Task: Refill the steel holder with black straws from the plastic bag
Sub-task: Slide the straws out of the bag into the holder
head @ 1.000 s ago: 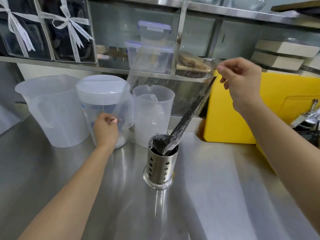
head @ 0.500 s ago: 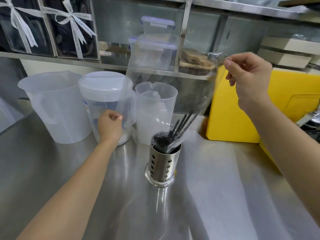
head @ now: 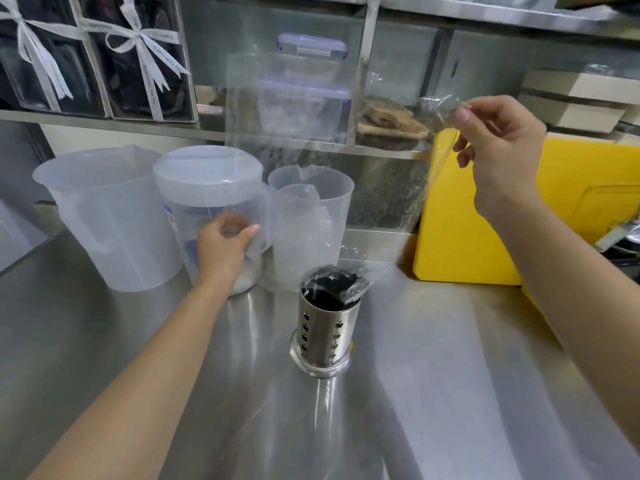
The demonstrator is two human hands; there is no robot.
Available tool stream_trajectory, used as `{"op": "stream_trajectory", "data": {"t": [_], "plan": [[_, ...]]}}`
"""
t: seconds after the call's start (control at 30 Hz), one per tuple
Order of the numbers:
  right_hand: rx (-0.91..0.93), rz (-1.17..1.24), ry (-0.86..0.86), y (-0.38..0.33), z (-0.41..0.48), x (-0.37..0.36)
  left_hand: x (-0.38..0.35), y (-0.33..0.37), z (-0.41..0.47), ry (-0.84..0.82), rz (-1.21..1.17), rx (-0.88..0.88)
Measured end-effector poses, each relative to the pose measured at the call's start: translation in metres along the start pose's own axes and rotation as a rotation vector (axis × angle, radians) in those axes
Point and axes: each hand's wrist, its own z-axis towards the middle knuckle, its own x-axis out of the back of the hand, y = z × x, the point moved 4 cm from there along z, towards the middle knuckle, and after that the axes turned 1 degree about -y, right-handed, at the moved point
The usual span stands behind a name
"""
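Observation:
A perforated steel holder [head: 323, 337] stands upright on the steel counter, its top filled with black straws [head: 329, 287]. A clear plastic bag [head: 311, 133] hangs stretched above it, its lower mouth draped over the holder's rim. My right hand [head: 498, 147] pinches the bag's upper right corner, high and to the right of the holder. My left hand [head: 223, 247] grips the bag's left edge, low and left, in front of a lidded jug. No straws show in the hanging part of the bag.
Three translucent plastic jugs [head: 114, 216] stand behind and left of the holder. A yellow board [head: 460, 237] leans at the right. A shelf [head: 104, 123] behind carries ribboned boxes [head: 100, 53] and a clip-lid container [head: 308, 84]. The steel counter [head: 433, 393] stretches toward me.
The black straws slid down out of the bag into the holder. The bag has spread out flat between my hands, and my right hand has shifted a little.

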Motion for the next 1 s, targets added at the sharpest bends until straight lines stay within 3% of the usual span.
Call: {"op": "stream_trajectory", "data": {"t": [0.27, 0.57, 1.0], "plan": [[-0.034, 0.069, 0.002, -0.008, 0.003, 0.009, 0.004, 0.018, -0.001, -0.02, -0.039, -0.031], [-0.235, 0.197, -0.234, -0.001, -0.013, 0.011, 0.003, 0.044, -0.011, -0.037, -0.03, -0.06], [-0.054, 0.266, -0.003, -0.066, 0.004, 0.062, -0.009, 0.126, -0.031, -0.153, -0.082, -0.178]]}}
